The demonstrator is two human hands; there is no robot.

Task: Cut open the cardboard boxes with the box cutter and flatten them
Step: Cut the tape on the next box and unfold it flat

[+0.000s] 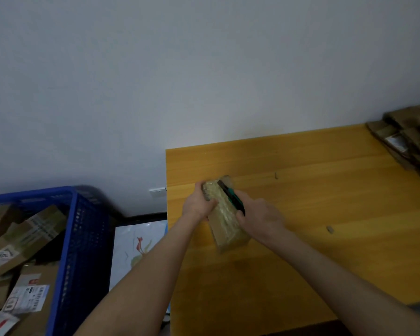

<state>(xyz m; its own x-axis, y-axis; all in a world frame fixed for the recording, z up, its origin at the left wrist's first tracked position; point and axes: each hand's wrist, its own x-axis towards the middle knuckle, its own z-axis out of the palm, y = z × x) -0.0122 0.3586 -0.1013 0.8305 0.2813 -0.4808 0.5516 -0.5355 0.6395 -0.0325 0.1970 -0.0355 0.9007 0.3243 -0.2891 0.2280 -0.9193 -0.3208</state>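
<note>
A small taped cardboard box (226, 221) lies on the yellow wooden table (325, 190) near its left edge. My left hand (199, 204) grips the box's far left end. My right hand (260, 217) holds a green and black box cutter (230, 197), whose tip lies on the box's top near the far end. The image is slightly blurred, so the blade itself is hard to make out.
A blue plastic crate (83, 238) with several cardboard boxes stands on the floor at the left. Flattened cardboard (407, 139) is stacked at the table's far right corner. Two small scraps (329, 229) lie on the table. A white wall is behind.
</note>
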